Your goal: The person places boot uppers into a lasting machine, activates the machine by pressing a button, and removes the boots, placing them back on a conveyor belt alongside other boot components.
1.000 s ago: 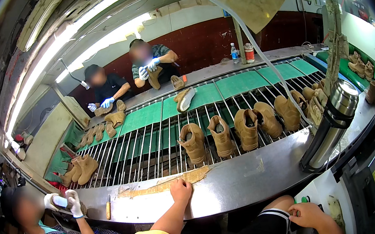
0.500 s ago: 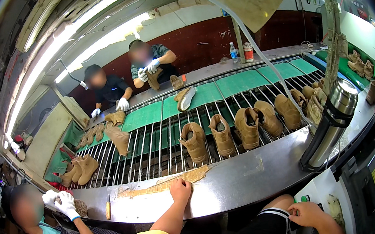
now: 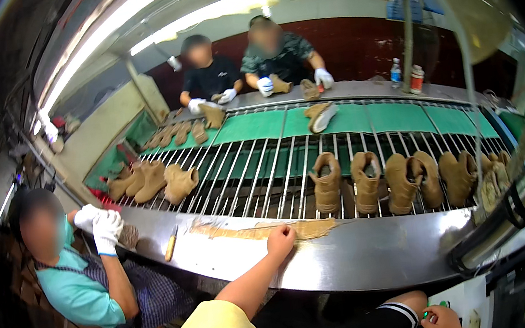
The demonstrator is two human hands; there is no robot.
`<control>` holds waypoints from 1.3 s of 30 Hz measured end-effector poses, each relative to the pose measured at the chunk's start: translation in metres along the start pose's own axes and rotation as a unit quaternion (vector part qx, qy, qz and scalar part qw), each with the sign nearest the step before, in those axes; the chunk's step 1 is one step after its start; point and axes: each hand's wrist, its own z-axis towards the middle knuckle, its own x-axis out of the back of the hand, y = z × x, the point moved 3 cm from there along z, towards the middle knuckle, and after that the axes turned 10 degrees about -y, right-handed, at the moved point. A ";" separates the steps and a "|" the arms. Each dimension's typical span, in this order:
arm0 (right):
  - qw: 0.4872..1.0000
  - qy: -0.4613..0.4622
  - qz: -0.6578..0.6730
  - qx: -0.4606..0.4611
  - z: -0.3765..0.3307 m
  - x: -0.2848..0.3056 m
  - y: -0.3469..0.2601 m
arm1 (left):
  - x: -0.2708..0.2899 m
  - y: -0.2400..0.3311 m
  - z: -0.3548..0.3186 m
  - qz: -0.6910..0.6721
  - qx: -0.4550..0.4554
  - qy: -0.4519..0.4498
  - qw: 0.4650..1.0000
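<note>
Head view, changes. The frame is turned leftward, so the boots sit farther right in it than half a second ago. A loose tan ankle boot [image 3: 181, 182] at left is now just beside the left-hand cluster. The far co-worker's gloved hands [image 3: 265, 86] have parted around a shoe. For the work at the near side, this appears to alter little: no footwear is in the wearer's hands.

Head view, holdings.
Left hand [image 3: 282, 240]: one, centre, loosely curled, nothing seen in it, resting on the tan tape strip [image 3: 238, 231] along the tabletop [image 3: 352, 251].
Right hand [image 3: 442, 323]: one, lower right, beside a small green item [image 3: 446, 303]; whether it grasps anything cannot be told.

Head view, counts.
Upright tan boots [image 3: 326, 184], right of centre on the metal rods [image 3: 266, 193]: at least five; right end blurred.
Boots at left: at least three.
White-soled shoe [image 3: 322, 118], on the green mat [image 3: 255, 127]: one.
Wooden-handled tool [image 3: 171, 245], left: one.
Steel thermos flask [image 3: 497, 219], right: one.
Bottles [image 3: 417, 80], upper right: two.
Co-workers: three.
</note>
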 end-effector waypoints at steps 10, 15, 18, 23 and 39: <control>0.996 0.082 0.019 -0.029 0.037 -0.079 -0.033 | 0.231 -0.130 0.118 0.112 0.084 0.223 0.965; 0.977 0.209 -0.034 -0.026 0.062 -0.145 -0.044 | 0.297 -0.150 0.197 0.328 0.219 0.217 0.893; 0.974 0.215 -0.030 -0.068 0.070 -0.146 -0.041 | 0.321 -0.148 0.241 0.333 0.294 0.184 0.877; 0.970 0.215 -0.047 -0.106 0.078 -0.141 -0.059 | 0.340 -0.181 0.279 0.359 0.319 0.055 0.876; 0.752 0.085 0.642 0.125 0.137 -0.133 -0.170 | 0.281 0.117 0.079 -0.280 0.007 -0.180 0.943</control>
